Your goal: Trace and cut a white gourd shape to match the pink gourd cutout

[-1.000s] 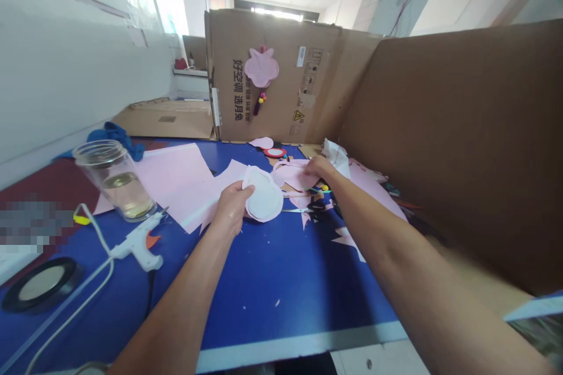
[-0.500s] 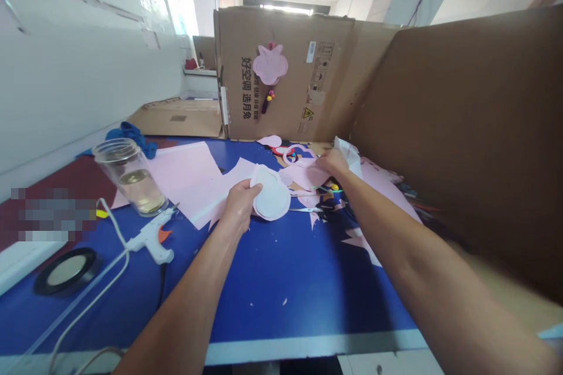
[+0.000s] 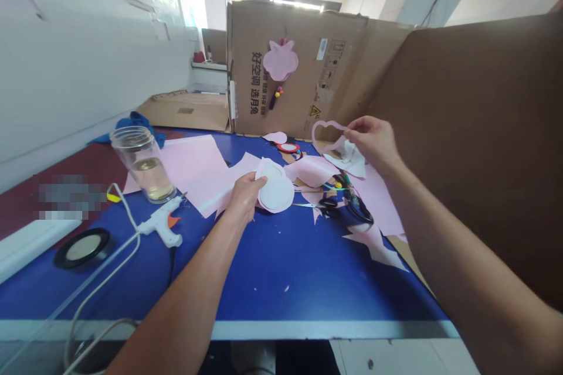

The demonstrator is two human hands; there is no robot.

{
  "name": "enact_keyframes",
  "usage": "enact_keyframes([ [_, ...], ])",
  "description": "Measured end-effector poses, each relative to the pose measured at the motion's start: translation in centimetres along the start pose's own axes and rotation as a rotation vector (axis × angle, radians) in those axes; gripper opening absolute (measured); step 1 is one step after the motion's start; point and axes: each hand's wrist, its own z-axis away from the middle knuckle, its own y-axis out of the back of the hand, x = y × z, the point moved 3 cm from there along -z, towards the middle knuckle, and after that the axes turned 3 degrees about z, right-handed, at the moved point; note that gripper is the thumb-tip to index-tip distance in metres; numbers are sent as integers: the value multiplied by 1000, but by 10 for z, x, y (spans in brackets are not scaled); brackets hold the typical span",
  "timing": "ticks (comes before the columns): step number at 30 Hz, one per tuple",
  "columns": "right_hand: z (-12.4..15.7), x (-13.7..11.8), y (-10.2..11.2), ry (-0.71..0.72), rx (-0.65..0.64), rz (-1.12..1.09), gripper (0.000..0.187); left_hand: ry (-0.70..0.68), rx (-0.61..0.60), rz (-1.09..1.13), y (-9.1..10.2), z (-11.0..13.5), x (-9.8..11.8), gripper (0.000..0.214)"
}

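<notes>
My left hand (image 3: 243, 193) grips a white rounded padded piece (image 3: 277, 192) with a pink edge, held just above the blue table (image 3: 285, 263). My right hand (image 3: 372, 139) is raised above the table and pinches a thin pink ring-shaped cutout (image 3: 324, 129) by its right side. Below that hand lie pink paper pieces (image 3: 310, 169), crumpled white paper (image 3: 349, 159) and black-handled scissors (image 3: 352, 204).
A glass jar (image 3: 144, 164) with yellowish liquid, a white glue gun (image 3: 162, 227) with its cable, and a black round lid (image 3: 82, 248) sit at the left. Cardboard walls (image 3: 461, 129) enclose the back and right; a pink ornament (image 3: 280, 61) hangs on the back one.
My right hand has lifted from the paper pile, bringing the pink ring cutout up and to the right. My left hand kept hold of the white piece. The camera has shifted left.
</notes>
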Motion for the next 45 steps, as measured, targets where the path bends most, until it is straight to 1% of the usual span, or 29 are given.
enact_keyframes([
  [2, 14, -13, 23, 42, -14, -82, 18, 2, -5, -1, -1, 0, 0, 24],
  [3, 21, -19, 32, 61, -63, -131, 20, 4, -9, -2, -1, 1, 1, 25],
  [5, 36, -32, 46, 56, -264, -251, 29, 10, -18, -7, -2, 1, 1, 26],
  [7, 52, -47, 52, 60, -452, -306, 38, 17, -31, -17, -3, 2, 2, 27],
  [9, 67, -62, 49, 48, -694, -341, 42, 24, -55, -28, -5, 3, 2, 24],
  [11, 79, -75, 38, 34, -912, -364, 42, 30, -95, -37, -8, 6, 3, 20],
  [14, 89, -91, 16, 115, -1101, -418, 37, 41, -166, -41, -14, 10, 4, 15],
  [16, 89, -96, 2, 159, -1155, -427, 32, 54, -201, -44, -17, 13, 5, 13],
  [18, 87, -96, -10, 186, -1156, -414, 29, 67, -223, -49, -19, 16, 6, 14],
  [20, 83, -92, -21, 195, -1119, -409, 27, 81, -248, -46, -21, 18, 7, 17],
  [23, 75, -84, -38, 191, -1011, -383, 26, 107, -297, -39, -25, 21, 9, 20],
  [26, 68, -74, -53, 171, -885, -360, 25, 118, -310, -71, -26, 23, 8, 20],
  [28, 66, -70, -60, 148, -831, -359, 25, 117, -322, -94, -27, 23, 8, 22],
  [30, 66, -68, -63, 132, -807, -374, 24, 116, -346, -109, -27, 22, 7, 25],
  [33, 68, -67, -65, 110, -813, -411, 23, 115, -359, -122, -26, 22, 6, 29],
  [39, 71, -66, -69, 40, -782, -472, 30, 129, -376, -104, -28, 24, 5, 26],
  [42, 72, -65, -72, 37, -766, -482, 30, 129, -348, -67, -29, 25, 6, 21],
  [45, 72, -62, -76, 54, -765, -468, 28, 136, -324, -34, -29, 26, 6, 32],
])
